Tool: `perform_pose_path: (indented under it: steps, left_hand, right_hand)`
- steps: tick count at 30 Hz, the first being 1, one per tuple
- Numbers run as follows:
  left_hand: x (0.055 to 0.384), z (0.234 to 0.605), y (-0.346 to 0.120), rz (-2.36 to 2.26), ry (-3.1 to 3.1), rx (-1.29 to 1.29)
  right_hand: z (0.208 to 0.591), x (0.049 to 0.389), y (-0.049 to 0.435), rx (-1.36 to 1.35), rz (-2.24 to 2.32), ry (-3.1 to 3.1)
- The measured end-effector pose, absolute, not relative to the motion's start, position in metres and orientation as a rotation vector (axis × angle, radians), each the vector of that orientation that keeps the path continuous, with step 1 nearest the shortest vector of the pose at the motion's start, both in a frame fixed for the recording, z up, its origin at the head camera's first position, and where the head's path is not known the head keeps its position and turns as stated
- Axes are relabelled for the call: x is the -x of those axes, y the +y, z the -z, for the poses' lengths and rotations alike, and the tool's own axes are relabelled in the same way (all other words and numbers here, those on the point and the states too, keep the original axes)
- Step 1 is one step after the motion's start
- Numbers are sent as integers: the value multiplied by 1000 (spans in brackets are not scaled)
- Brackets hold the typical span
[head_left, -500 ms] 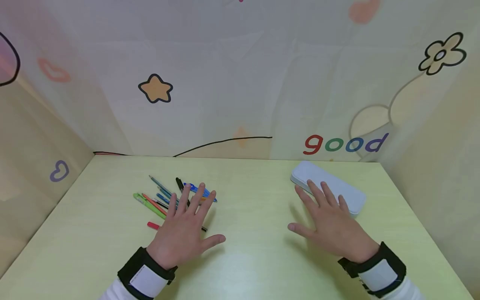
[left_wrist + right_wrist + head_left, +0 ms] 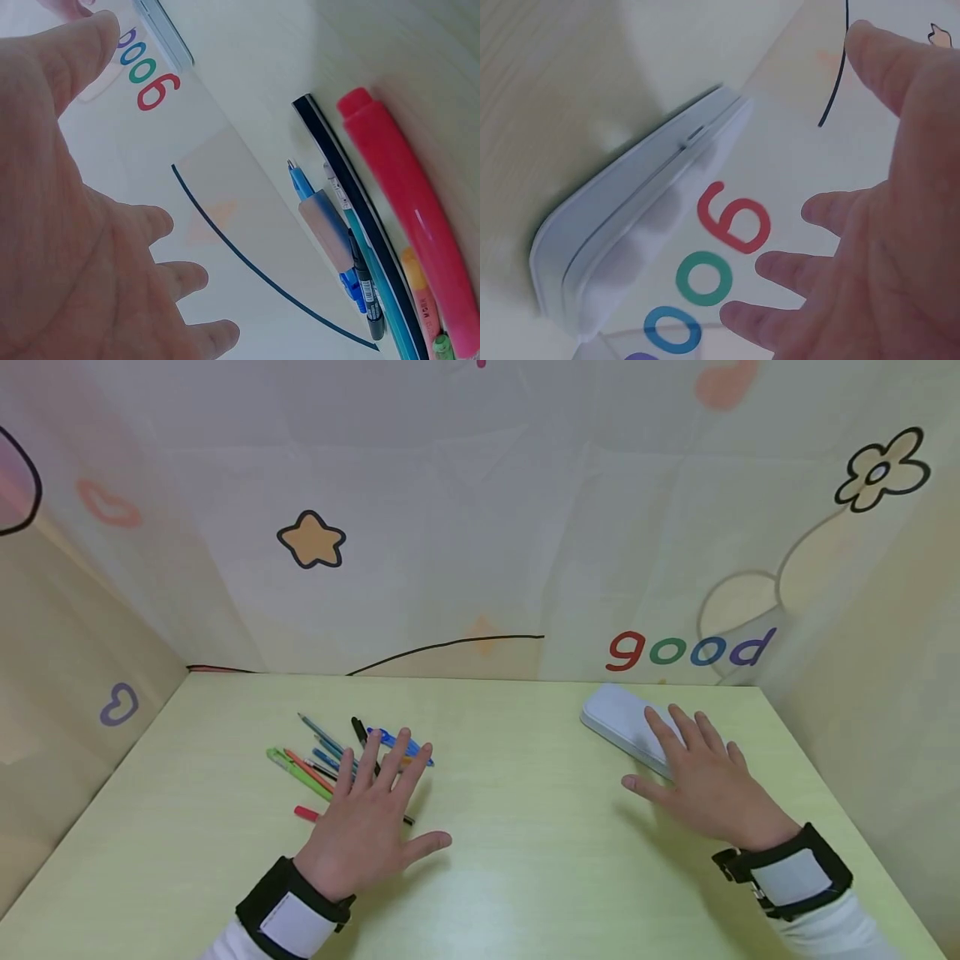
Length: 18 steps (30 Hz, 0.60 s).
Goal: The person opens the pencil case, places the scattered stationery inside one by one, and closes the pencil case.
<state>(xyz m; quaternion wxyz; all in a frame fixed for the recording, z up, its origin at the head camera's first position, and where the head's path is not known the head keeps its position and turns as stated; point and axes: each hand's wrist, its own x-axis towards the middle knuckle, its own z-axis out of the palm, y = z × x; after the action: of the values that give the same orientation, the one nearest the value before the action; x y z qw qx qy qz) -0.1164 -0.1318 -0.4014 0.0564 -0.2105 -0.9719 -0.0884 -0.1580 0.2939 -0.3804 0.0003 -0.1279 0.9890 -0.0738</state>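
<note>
My left hand [image 2: 360, 827], fingers spread and palm down, hovers over a loose pile of pens and pencils. The pile has a red marker [image 2: 409, 210], a black pen or pencil [image 2: 352, 187], a blue pen [image 2: 326, 232], a green pen [image 2: 296, 770] and an orange one [image 2: 309, 771]; the hand hides part of it. At the right, my right hand [image 2: 712, 785] is held with fingers spread above a pale blue-white pencil case [image 2: 626, 714]. The case is closed, its seam and small catch showing in the right wrist view. Both hands hold nothing.
Pale wooden table [image 2: 517, 827] under everything. A printed cloth [image 2: 450, 527] stands along its back edge and both sides, with the word "good" [image 2: 690, 650] behind the case. Each wrist wears a black strap.
My right hand has shifted to the right and slightly up, uncovering more of the case's near long side. The left hand, the pens and the case have stayed put.
</note>
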Motion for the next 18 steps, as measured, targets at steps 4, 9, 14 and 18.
perform_pose_path:
  steps: [4,9,14,18]
  left_hand:
    - [116,402,-132,278,-2940,637]
    - [116,403,-132,277,-2936,635]
    - [116,402,-132,270,-2934,642]
    - [116,402,-132,273,-2937,643]
  right_hand:
    - [381,164,304,366,240,3102]
    - [387,172,318,329,259,3094]
    - [396,179,333,319,290,3086]
    - [399,182,340,322,312,3088]
